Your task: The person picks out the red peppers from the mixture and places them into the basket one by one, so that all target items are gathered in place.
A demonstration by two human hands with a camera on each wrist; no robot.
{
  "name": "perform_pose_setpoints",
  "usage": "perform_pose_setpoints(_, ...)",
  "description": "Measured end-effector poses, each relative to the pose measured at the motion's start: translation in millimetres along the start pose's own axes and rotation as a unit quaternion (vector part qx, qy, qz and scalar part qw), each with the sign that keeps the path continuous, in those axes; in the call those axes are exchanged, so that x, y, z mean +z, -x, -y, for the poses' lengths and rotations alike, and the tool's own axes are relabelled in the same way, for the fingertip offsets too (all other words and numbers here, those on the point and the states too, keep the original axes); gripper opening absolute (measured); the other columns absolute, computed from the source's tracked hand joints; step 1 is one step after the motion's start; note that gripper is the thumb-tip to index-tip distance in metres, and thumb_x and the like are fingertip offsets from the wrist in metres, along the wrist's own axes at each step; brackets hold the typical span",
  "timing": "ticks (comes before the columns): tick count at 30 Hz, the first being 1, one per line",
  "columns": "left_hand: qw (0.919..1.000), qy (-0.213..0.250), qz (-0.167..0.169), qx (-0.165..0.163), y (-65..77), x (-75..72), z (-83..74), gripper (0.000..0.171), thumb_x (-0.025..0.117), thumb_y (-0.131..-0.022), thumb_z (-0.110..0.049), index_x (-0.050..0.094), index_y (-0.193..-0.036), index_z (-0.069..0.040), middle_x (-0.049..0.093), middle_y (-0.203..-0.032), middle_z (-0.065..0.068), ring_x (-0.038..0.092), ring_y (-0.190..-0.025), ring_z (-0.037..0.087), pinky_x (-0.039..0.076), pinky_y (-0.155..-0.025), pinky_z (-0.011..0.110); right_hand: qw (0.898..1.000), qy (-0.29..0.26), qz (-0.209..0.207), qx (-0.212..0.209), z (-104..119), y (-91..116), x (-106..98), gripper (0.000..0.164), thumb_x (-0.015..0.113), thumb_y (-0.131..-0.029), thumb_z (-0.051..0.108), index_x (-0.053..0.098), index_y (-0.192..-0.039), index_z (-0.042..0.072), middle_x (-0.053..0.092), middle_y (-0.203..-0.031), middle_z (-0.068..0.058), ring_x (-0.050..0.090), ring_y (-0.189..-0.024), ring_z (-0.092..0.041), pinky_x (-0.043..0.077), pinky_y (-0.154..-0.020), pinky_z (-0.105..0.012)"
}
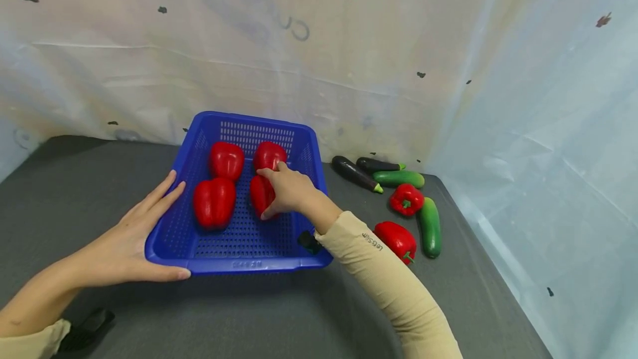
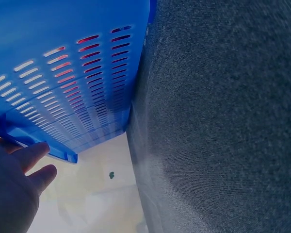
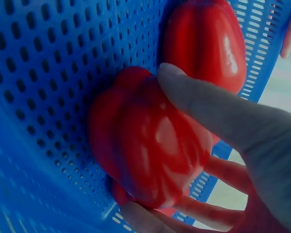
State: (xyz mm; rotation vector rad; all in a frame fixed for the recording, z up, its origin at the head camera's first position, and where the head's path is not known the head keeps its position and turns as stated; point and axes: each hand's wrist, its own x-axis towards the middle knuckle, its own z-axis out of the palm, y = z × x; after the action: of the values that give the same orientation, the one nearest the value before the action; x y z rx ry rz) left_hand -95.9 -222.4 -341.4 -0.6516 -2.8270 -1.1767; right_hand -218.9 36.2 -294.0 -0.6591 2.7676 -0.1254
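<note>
A blue plastic basket with slotted walls holds several red bell peppers. My left hand rests against its near left corner, fingers stretched along the left rim and thumb on the front rim; in the left wrist view, fingertips touch the rim beside the slotted wall. Inside the basket, my right hand grips a red bell pepper, its thumb on one side and fingers round the other. Up close, that bell pepper lies over the basket floor, with another bell pepper beside it.
Right of the basket on the dark grey table lie two eggplants, two cucumbers and two more red bell peppers. Plastic sheeting hangs behind and at the right. A black strap is near the left sleeve.
</note>
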Motion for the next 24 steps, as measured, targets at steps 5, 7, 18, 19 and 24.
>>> perform_pose_setpoints(5,1.0000,-0.001,-0.001,-0.002,0.3,-0.3,0.2,0.126,0.087,-0.061,-0.036,0.005,-0.156,-0.025,-0.012,-0.162,0.000,0.004,-0.140,0.054,0.021,-0.085,0.084,1.000,-0.007,0.003,-0.003,-0.3,-1.3,1.0,0.090,0.083,-0.071,0.035,0.036,-0.148,0.030,0.032,-0.152,-0.013,0.051,-0.122,-0.034,0.048,-0.097,-0.048)
perform_pose_setpoints(7,1.0000,0.001,0.000,-0.003,0.2,-0.2,0.4,0.126,0.087,-0.061,-0.036,0.005,-0.156,-0.025,-0.012,-0.162,-0.001,0.004,-0.140,0.054,0.020,-0.085,0.084,1.000,-0.008,0.003,-0.006,-0.9,-1.8,1.6,0.090,0.083,-0.071,0.035,0.036,-0.148,0.029,0.032,-0.152,-0.013,0.051,-0.121,-0.033,0.049,-0.097,-0.047)
perform_pose_setpoints(18,1.0000,0.004,0.002,0.000,0.3,0.2,1.2,0.126,0.087,-0.061,-0.034,0.005,-0.156,-0.025,-0.012,-0.162,-0.001,0.004,-0.140,0.054,0.019,-0.085,0.084,0.999,-0.032,-0.020,-0.007,-2.9,1.4,-3.0,0.090,0.082,-0.071,0.037,0.036,-0.148,0.030,0.035,-0.149,-0.013,0.055,-0.118,-0.034,0.050,-0.094,-0.046)
perform_pose_setpoints(19,1.0000,0.004,0.003,-0.001,0.2,0.2,1.0,0.125,0.087,-0.061,-0.035,0.005,-0.156,-0.025,-0.012,-0.162,-0.001,0.004,-0.140,0.054,0.019,-0.085,0.084,0.999,-0.038,-0.028,-0.009,-3.1,2.1,-4.2,0.090,0.082,-0.072,0.037,0.036,-0.148,0.029,0.036,-0.149,-0.012,0.055,-0.118,-0.033,0.051,-0.093,-0.046)
perform_pose_setpoints(24,0.9999,0.001,0.005,-0.009,-0.3,-0.2,-0.2,0.125,0.086,-0.061,-0.036,0.005,-0.156,-0.026,-0.013,-0.162,-0.001,0.004,-0.140,0.055,0.023,-0.083,0.084,0.995,-0.069,-0.072,-0.030,-5.7,4.9,-9.4,0.086,0.082,-0.073,0.036,0.040,-0.147,0.026,0.041,-0.145,-0.011,0.053,-0.121,-0.029,0.051,-0.093,-0.047)
